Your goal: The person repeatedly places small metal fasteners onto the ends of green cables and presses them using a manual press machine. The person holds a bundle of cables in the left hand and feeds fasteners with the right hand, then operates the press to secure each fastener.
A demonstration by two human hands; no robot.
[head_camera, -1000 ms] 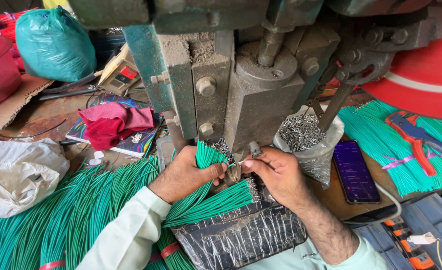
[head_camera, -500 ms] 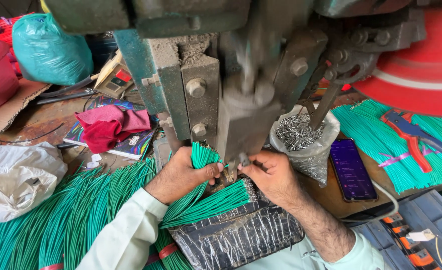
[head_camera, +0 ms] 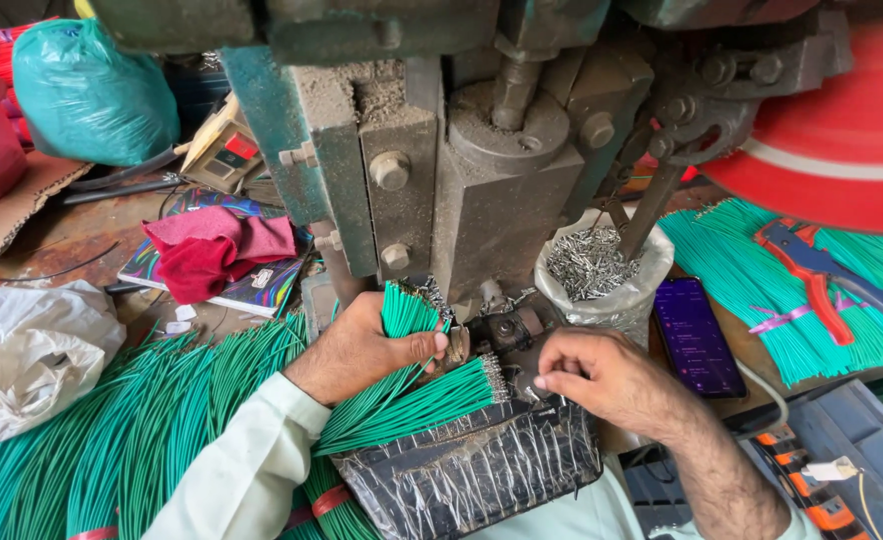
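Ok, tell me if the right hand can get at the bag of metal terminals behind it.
Probably yes. The right hand sits just in front of the open plastic bag of metal terminals, with nothing between them. The press lever dips down over the bag's right side, but the mouth looks open on the near side.

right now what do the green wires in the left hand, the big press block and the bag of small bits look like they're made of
Green wires in the left hand: likely plastic-insulated, smooth matte green, with bright metal tips on the bundle lying beside them. Press block: probably cast iron or steel, dull grey, grimy, with bolt heads. Bag: thin clear plastic, crinkled, holding shiny silver pieces that look like metal terminals.
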